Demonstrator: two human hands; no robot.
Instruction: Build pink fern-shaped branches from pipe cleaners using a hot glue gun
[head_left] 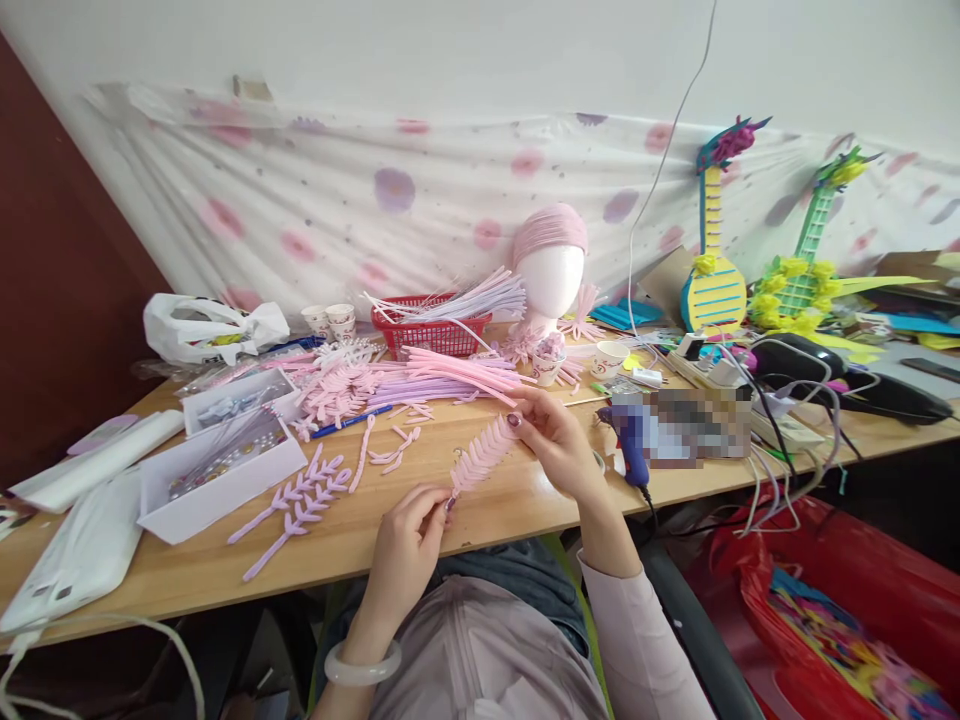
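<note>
Head view: pink leaf (pixel 480 456) slants up-right, tip right.

— What is that fuzzy patch (pixel 701 425) near the right end of the table (pixel 517 505)?
— I can't tell. It is all blurred. It covers part of the blue glue gun (pixel 634 455) too.
— Can you see the ends of the pink leaf (pixel 480 458)?
— No. The left hand (pixel 409 545) pinches the bottom end and hides it. The right hand (pixel 559 440) pinches the tip and hides that.
— What is in the white box (pixel 217 500) by the left front edge?
— Shiny bits, too small to tell.
— And the red bag (pixel 825 590) under the right end?
— The picture's edge cuts it off. Both table ends are cut off too.
</note>
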